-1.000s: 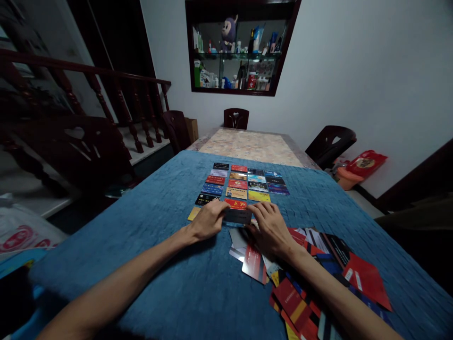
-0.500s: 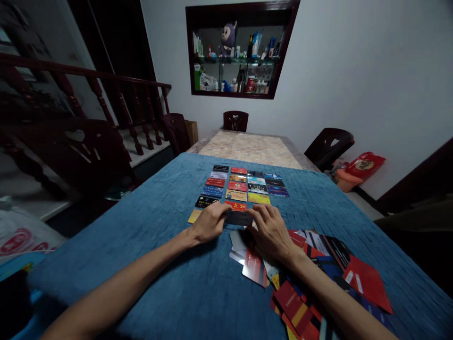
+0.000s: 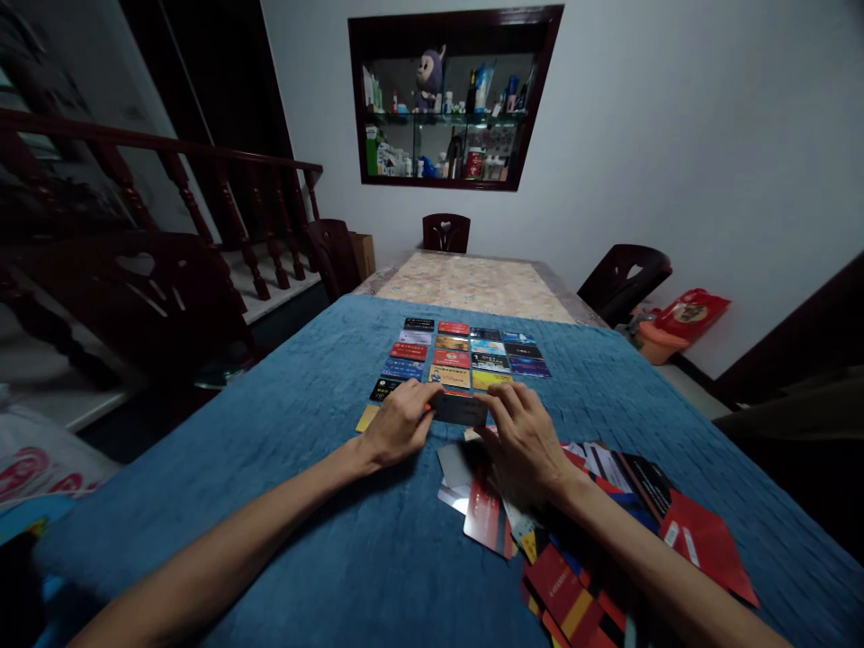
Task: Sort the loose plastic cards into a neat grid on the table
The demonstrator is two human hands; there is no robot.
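My left hand [image 3: 398, 421] and my right hand [image 3: 523, 439] pinch the two ends of a dark grey card [image 3: 460, 409] and hold it just above the blue cloth [image 3: 297, 468]. The card hovers at the near edge of a grid of cards [image 3: 465, 355] laid out in neat rows, over a red card mostly hidden beneath it. A loose heap of red, black and white cards [image 3: 594, 540] lies under my right forearm.
The cloth covers the near part of a long table with a marbled top [image 3: 476, 283]. Dark wooden chairs [image 3: 625, 279] stand round it. A stair railing [image 3: 202, 193] runs on the left, and a wall niche [image 3: 449, 99] holds bottles and a toy.
Both hands have carried the grey card slightly forward, over the red card in the nearest row. The camera has shifted a little.
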